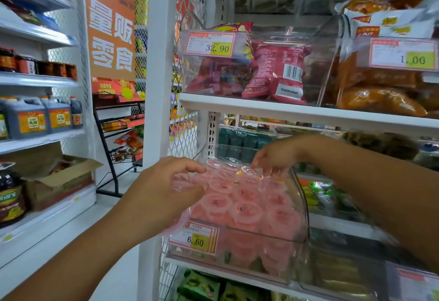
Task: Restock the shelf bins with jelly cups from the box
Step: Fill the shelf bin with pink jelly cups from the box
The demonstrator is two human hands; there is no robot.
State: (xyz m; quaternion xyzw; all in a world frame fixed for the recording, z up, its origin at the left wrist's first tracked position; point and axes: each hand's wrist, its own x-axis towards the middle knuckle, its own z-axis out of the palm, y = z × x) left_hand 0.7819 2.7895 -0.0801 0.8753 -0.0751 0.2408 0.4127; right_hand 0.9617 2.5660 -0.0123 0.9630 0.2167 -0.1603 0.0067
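Observation:
A clear plastic shelf bin [301,208] on the middle shelf is heaped with several pink jelly cups [244,210]; a price tag reading 6.60 [193,237] hangs on its front. My left hand [164,189] is at the bin's left rim, fingers curled around pink jelly cups [183,181] at the pile's edge. My right hand [275,155] reaches in from the right over the back of the pile, fingertips pinching a jelly cup [249,171] lying on top. The supply box is not clearly in view.
The upper shelf [297,110] just above the hands carries bins of red and orange snack bags. A neighbouring clear bin [337,274] sits to the right. An open cardboard box [59,179] rests on the left shelving. A black wire rack [114,148] stands behind.

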